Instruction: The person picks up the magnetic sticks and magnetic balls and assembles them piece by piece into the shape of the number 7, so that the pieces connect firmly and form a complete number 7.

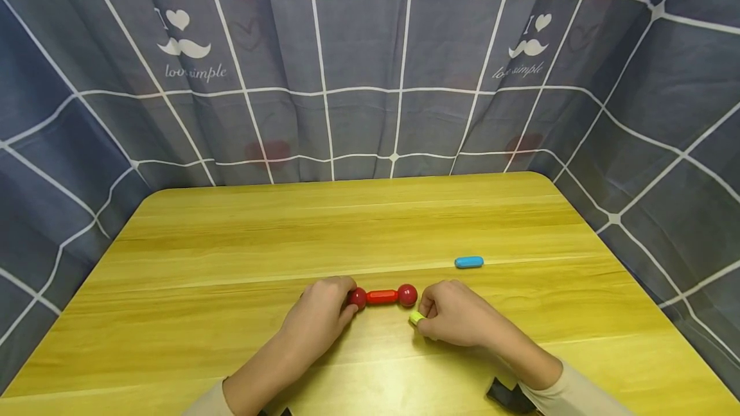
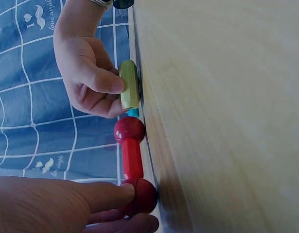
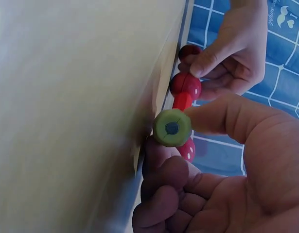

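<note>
The left fingers (image 2: 113, 192) pinch a glossy red ball (image 2: 144, 200), the right fingers (image 2: 108, 81) a matt yellow-green rod (image 2: 130, 85), above a smooth wood-grain table (image 1: 289, 230).

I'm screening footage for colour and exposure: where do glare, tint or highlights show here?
Head view: a pale sheen on the near part of the yellow table; left wrist view: dimmer, the curtain looking bluer and the tabletop washed pale; right wrist view: small white highlights on the red ball partly behind the yellow-green stick.

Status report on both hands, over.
Left hand pinching red ball at end of red stick. Right hand pinching yellow-green stick. Blue stick on table beyond, nothing visibly blocking.
</note>
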`<state>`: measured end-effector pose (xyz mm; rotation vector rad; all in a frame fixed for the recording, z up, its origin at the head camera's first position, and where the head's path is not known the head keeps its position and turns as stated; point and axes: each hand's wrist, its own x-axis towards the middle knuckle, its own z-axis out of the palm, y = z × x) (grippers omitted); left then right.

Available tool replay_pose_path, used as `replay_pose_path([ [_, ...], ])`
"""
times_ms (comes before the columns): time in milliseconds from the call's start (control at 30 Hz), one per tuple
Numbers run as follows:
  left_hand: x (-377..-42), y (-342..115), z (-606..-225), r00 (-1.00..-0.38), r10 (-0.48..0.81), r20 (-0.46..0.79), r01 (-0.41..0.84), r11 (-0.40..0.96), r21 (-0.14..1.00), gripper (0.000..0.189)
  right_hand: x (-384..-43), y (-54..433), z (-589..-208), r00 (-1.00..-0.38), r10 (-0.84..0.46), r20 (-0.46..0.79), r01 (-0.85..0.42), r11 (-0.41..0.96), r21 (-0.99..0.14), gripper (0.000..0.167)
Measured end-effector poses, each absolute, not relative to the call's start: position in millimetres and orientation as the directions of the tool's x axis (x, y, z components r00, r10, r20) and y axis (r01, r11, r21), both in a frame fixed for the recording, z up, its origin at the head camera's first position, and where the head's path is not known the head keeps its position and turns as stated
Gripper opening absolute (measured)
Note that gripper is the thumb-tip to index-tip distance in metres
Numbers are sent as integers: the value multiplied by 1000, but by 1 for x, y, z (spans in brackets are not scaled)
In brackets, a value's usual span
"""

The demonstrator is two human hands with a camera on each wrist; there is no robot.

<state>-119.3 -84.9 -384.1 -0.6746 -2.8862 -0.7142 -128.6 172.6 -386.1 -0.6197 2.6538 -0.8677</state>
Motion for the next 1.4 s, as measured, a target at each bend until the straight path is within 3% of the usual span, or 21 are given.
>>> replay_pose_path([
  [200,-120,-85,-384,-896,395,201,443,801,403,14,-130,170,-388,-861,-468,-198,-194,663,-723,8],
  [500,-119,-84,-383,-902,393,177,431,807,403,15,-130,170,-394,-826,-459,-326,117,427,-896,14],
  [967,-119,-84,-382,-902,394,175,431,811,395,14,-135,171,-401,-782,-491,-383,255,308,-916,19],
  [1400,-118,-83,-382,-906,390,163,423,822,381,15,-135,172,-402,-773,-519,-364,251,277,-928,27],
])
